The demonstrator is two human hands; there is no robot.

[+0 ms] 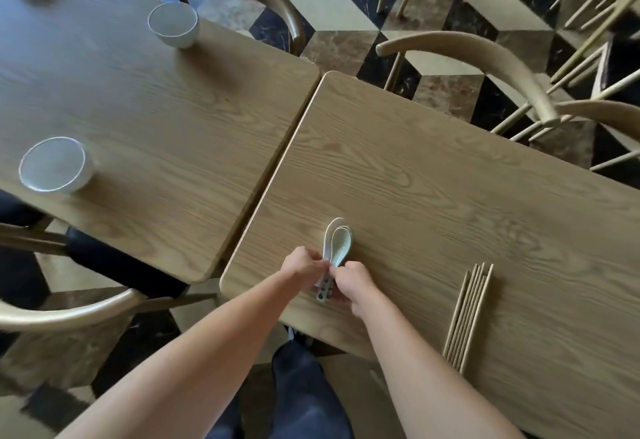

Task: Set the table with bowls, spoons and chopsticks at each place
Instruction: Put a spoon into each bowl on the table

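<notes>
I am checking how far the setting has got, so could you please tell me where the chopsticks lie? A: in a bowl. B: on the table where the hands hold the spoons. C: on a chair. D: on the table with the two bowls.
B: the chopsticks lie flat on the table beside the spoons, which the left hand and right hand grip.

Left hand [303, 265] and right hand [356, 288] together, fingers curled, pinching, arms extended

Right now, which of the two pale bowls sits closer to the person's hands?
The pale round bowl at the left wooden table's near edge; the other pale bowl stands at its far edge.
</notes>
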